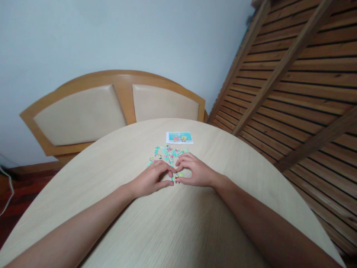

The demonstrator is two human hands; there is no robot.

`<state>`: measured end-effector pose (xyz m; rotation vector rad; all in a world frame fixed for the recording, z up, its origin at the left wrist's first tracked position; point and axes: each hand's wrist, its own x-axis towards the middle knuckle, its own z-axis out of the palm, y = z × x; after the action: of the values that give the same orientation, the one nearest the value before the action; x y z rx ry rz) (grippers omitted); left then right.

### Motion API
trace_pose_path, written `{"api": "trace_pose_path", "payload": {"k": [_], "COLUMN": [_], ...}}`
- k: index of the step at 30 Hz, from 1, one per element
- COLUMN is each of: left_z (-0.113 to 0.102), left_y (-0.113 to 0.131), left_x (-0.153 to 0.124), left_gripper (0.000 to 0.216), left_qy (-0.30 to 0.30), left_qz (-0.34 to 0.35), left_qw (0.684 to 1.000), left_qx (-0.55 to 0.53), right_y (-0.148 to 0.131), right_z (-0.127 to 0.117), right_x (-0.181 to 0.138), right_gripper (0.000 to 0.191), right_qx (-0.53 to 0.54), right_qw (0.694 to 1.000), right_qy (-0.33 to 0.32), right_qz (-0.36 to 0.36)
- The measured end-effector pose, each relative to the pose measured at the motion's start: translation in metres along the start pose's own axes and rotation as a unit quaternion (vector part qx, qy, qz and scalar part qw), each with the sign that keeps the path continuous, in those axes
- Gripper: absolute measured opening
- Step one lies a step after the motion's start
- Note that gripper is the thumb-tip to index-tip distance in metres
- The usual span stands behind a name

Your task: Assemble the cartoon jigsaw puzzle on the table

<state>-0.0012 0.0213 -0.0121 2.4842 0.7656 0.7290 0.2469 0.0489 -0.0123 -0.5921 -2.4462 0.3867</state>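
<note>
Both my hands rest on a round pale wooden table (173,223). My left hand (152,178) and my right hand (195,171) meet fingertip to fingertip, each pinching small colourful jigsaw pieces (177,175) that lie between them on the tabletop. Just beyond my fingers is a loose scatter of several more teal, pink and yellow puzzle pieces (167,153). Farther back lies a small cartoon reference picture (179,137), flat on the table.
Behind the table stands a wooden bench back with two beige padded panels (111,108) against a pale wall. A slatted wooden frame (295,82) leans at the right. Dark red floor and a white cable (8,193) show at the left.
</note>
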Motion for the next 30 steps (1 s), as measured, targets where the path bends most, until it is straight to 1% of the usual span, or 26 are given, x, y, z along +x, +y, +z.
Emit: {"api": "trace_pose_path", "payload": {"k": [10, 14, 16, 19, 20, 22, 24, 25, 26, 28, 30], "left_z": [0.0, -0.002, -0.003, -0.004, -0.004, -0.005, -0.005, -0.005, -0.005, -0.004, -0.003], "left_y": [0.01, 0.013, 0.014, 0.016, 0.016, 0.016, 0.016, 0.015, 0.015, 0.014, 0.013], "left_x": [0.003, 0.005, 0.005, 0.006, 0.006, 0.005, 0.005, 0.005, 0.005, 0.005, 0.004], "left_gripper": [0.024, 0.017, 0.017, 0.019, 0.019, 0.02, 0.022, 0.022, 0.021, 0.02, 0.022], "left_qy": [0.001, -0.007, -0.015, -0.022, -0.023, -0.022, -0.024, -0.025, -0.025, -0.023, -0.023], "left_qz": [-0.001, 0.022, 0.038, 0.054, 0.058, 0.065, 0.069, 0.07, 0.071, 0.072, 0.077], "left_qw": [0.999, 0.998, 0.997, 0.995, 0.995, 0.994, 0.994, 0.994, 0.994, 0.994, 0.993], "left_qx": [0.036, 0.05, 0.062, 0.078, 0.081, 0.081, 0.079, 0.079, 0.078, 0.079, 0.081], "right_y": [-0.001, -0.001, -0.001, -0.001, 0.0, 0.004, 0.012, 0.017, 0.022, 0.033, 0.04], "right_z": [0.0, 0.0, 0.0, 0.001, 0.001, 0.0, -0.002, -0.003, -0.005, -0.007, -0.008], "right_x": [0.002, 0.001, 0.001, 0.001, 0.002, 0.001, -0.001, -0.002, -0.004, -0.008, -0.011], "right_gripper": [0.019, 0.017, 0.016, 0.007, 0.006, 0.009, 0.012, 0.013, 0.015, 0.019, 0.022], "right_qx": [-0.002, -0.004, -0.003, 0.001, 0.002, -0.006, -0.029, -0.043, -0.053, -0.064, -0.072], "right_qw": [1.0, 1.0, 1.0, 1.0, 0.999, 0.99, 0.969, 0.956, 0.943, 0.924, 0.915], "right_qy": [0.002, 0.002, 0.004, 0.029, 0.051, 0.116, 0.184, 0.207, 0.225, 0.24, 0.24], "right_qz": [-0.006, -0.006, -0.008, 0.002, 0.019, 0.081, 0.165, 0.203, 0.238, 0.292, 0.315]}}
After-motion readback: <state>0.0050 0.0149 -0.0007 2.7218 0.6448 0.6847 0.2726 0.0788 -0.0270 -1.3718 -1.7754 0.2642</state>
